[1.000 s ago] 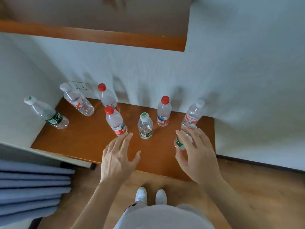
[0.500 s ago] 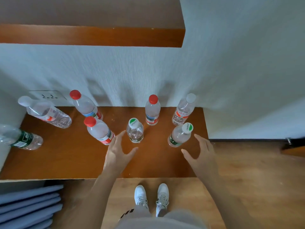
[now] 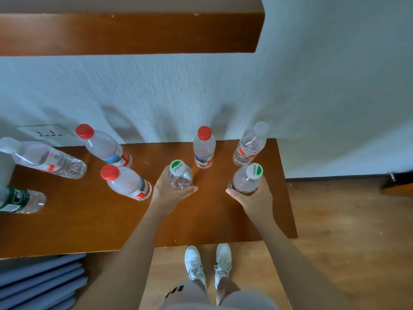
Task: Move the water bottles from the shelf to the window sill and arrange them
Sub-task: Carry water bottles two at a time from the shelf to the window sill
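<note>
Since the earlier frame both hands have closed: left hand grips the central bottle, right hand grips the 3 o'clock bottle. Lift vertically, clear of the red-capped bottle at 12 o'clock.

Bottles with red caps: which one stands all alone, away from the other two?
The middle red-capped bottle, at the back near the wall. The back-left red-capped bottle and front-left red-capped bottle stand close together.

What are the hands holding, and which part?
The left hand grips the middle green-capped bottle around its body, below the cap. The right hand grips the right green-capped bottle the same way.
</note>
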A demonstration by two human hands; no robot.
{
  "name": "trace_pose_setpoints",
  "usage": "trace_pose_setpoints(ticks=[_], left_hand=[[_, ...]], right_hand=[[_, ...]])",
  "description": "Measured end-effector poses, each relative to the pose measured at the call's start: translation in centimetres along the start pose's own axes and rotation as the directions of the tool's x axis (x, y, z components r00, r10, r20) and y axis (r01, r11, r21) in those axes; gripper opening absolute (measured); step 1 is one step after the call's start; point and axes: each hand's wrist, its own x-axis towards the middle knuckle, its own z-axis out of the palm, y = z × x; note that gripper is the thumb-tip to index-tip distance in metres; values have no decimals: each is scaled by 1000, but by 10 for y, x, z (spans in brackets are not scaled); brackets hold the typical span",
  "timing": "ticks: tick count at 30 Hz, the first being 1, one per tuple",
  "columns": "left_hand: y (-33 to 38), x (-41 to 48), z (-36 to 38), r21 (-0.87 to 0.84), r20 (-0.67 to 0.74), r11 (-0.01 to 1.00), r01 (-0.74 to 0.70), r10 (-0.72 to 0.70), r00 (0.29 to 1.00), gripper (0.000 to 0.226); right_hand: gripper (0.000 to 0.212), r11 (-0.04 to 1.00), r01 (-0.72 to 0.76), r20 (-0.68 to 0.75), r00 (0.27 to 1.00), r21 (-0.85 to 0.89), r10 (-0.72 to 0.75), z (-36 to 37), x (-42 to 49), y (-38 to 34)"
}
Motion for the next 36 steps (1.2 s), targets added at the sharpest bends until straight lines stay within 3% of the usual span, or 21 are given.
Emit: trace_pose_setpoints(ticks=[8, 17, 20, 27, 36], left_hand=[[8, -6, 1, -61, -78, 997, 38, -42, 996, 82], [62, -48, -9, -105, -109, 983, -152, 140, 984, 69], [85, -58, -13, -193, -155, 960, -203, 174, 972, 57], [110, -73, -22, -262, -156, 925, -276, 242, 958, 38], [97, -92, -54, -314, -324, 897, -310, 205, 923, 50]], right_hand=[[79, 998, 55, -79, 995, -4, -55, -2, -5, -14], [73, 977, 131, -194, 976, 167, -98, -41, -8, -68], [68, 950, 143, -162, 982, 277, -100, -60, -14, -92], [57, 925, 187, -146, 978, 330, -146, -83, -17, -124], [63, 891, 232, -64, 972, 391, -225, -50, -24, -146]])
